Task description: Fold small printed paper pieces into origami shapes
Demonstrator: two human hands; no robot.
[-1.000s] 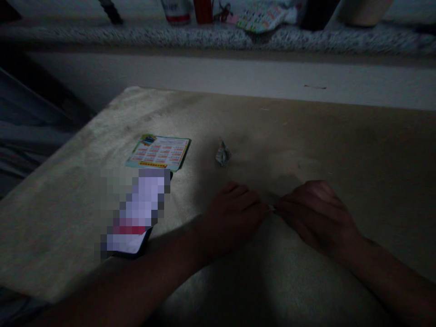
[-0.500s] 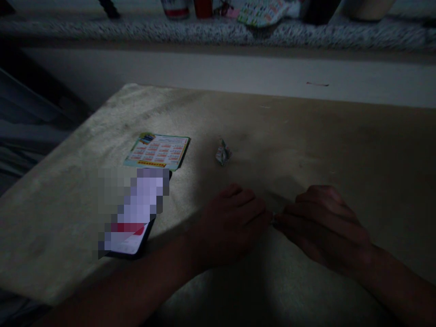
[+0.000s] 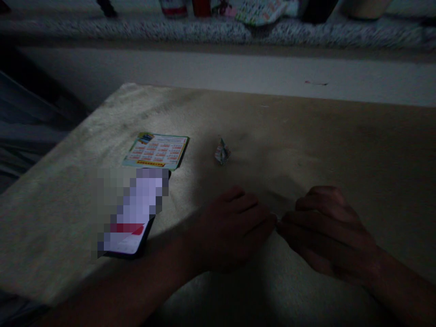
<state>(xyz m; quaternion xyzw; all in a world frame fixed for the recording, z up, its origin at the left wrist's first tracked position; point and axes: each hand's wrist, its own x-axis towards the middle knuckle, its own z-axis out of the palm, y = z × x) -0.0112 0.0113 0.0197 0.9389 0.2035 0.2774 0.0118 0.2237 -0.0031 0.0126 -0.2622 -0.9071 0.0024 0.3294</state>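
Low over the table, my left hand (image 3: pixel 236 227) is closed, its thumb and fingertips pinched together. Facing it from the right, my right hand (image 3: pixel 327 231) is closed in a similar pinch. Their fingertips nearly touch. Between them shows a sliver of a small pale scrap (image 3: pixel 276 215); fingers cover most of it, and the dim light hides what it is. Beyond my left hand lies a small folded paper piece (image 3: pixel 222 152) with a printed pattern, standing up to a point.
At the left lie a printed calendar card (image 3: pixel 157 151) and, nearer me, a phone (image 3: pixel 129 243) with its screen lit and partly blurred out. Behind the table (image 3: pixel 368 150) runs a speckled stone ledge (image 3: pixel 211 34) with containers and a patterned packet (image 3: pixel 260 11).
My left fingertips have shifted slightly right, and less of the scrap shows between the hands. Both hands stay closed. The paper piece, card and phone have not moved on the table.
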